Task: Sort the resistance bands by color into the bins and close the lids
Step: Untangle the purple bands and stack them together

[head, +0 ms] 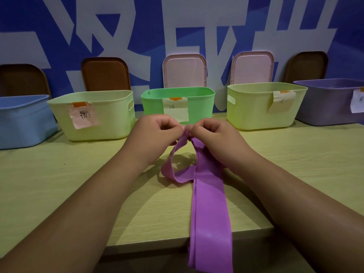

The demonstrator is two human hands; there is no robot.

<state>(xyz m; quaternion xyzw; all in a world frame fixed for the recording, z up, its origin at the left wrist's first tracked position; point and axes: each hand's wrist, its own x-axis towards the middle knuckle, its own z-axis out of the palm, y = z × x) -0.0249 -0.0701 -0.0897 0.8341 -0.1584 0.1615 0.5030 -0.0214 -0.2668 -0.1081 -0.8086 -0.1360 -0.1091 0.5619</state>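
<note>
A long purple resistance band (208,205) lies down the middle of the table and hangs over its near edge. Its far end is lifted off the wood and loops to the left. My left hand (155,134) and my right hand (212,134) meet above the table, both pinching that lifted end between thumb and curled fingers. Behind them stand open bins in a row: blue (21,123), pale yellow-green with a pink note (110,117), green (199,109), pale yellow-green with a yellow note (256,113) and purple (327,103).
Lids lean upright against the blue wall behind the bins: brown (21,79), brown (105,73), pink (184,70), pink (252,67) and brown (307,66). The wooden table (59,174) ends close to me, with bare surface on both sides of my arms.
</note>
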